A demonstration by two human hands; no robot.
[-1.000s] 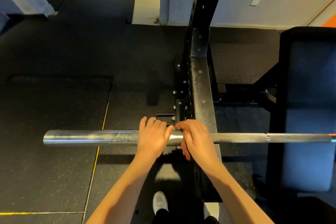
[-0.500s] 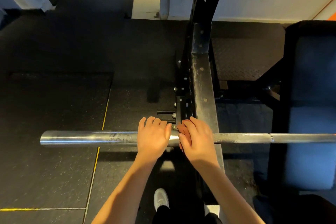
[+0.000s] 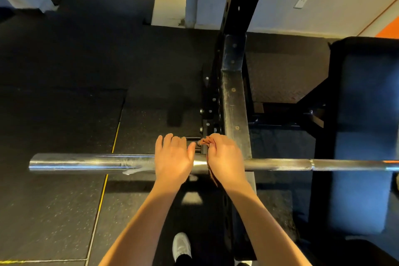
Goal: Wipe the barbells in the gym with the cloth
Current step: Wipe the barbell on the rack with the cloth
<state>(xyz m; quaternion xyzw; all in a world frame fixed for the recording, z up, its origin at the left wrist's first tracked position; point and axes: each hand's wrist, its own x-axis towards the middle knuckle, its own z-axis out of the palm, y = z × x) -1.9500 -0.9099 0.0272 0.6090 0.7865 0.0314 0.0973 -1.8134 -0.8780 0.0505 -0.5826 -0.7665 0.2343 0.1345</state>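
A steel barbell (image 3: 90,162) lies across the view on a black rack, its thick chrome sleeve to the left and its thin knurled shaft (image 3: 280,164) to the right. My left hand (image 3: 172,158) rests palm down on the sleeve, fingers stretched forward and apart. My right hand (image 3: 225,157) is closed around the bar where sleeve meets shaft, holding a brown cloth (image 3: 206,141). The cloth peeks out above the fingers and below the palm; the rest is hidden.
A black rack beam (image 3: 234,101) runs away from me under the bar, with bolts on its left side. A dark padded bench (image 3: 367,136) stands at right. Black rubber flooring carries a yellow line (image 3: 108,168). My white shoe (image 3: 181,244) shows below.
My left fingers, curled over the sleeve before, now stretch out flat. My right hand with the cloth stays at the same spot on the bar.
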